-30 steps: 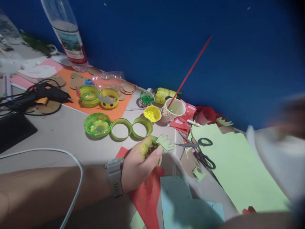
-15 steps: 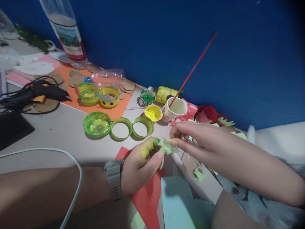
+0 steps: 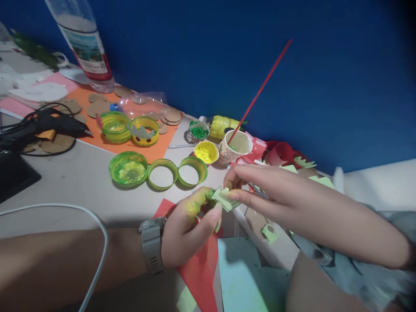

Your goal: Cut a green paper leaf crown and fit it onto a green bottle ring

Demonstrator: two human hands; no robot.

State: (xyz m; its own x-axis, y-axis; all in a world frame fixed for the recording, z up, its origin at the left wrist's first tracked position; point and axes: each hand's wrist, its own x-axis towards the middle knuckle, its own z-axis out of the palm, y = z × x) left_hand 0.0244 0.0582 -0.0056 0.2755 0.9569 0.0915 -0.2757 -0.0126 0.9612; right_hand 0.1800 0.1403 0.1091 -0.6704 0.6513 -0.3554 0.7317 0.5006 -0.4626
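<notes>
A small stack of pale green paper cutouts (image 3: 223, 199) with jagged edges is held between both hands over the table's front edge. My left hand (image 3: 190, 229), smeared with yellow and green paint, pinches its left side between thumb and fingers. My right hand (image 3: 256, 186) grips the other side, thumb on top and fingers curled behind. Below my left hand lies red paper (image 3: 203, 268). Just beyond the hands stand green painted rings (image 3: 192, 172) and a green painted shallow dish (image 3: 129, 168).
A paper cup (image 3: 236, 149) holds a leaning red stick (image 3: 264, 84). Cups of yellow paint (image 3: 206, 152) and green paint (image 3: 199, 131) stand beside it. A glue gun (image 3: 55, 123) lies at left; a white cable (image 3: 97, 225) crosses my left forearm. A tall bottle (image 3: 86, 52) stands behind.
The whole view has shifted slightly, so things appear a little further left. Both hands keep hold of the green paper cutouts, with the right fingers slightly further over them.
</notes>
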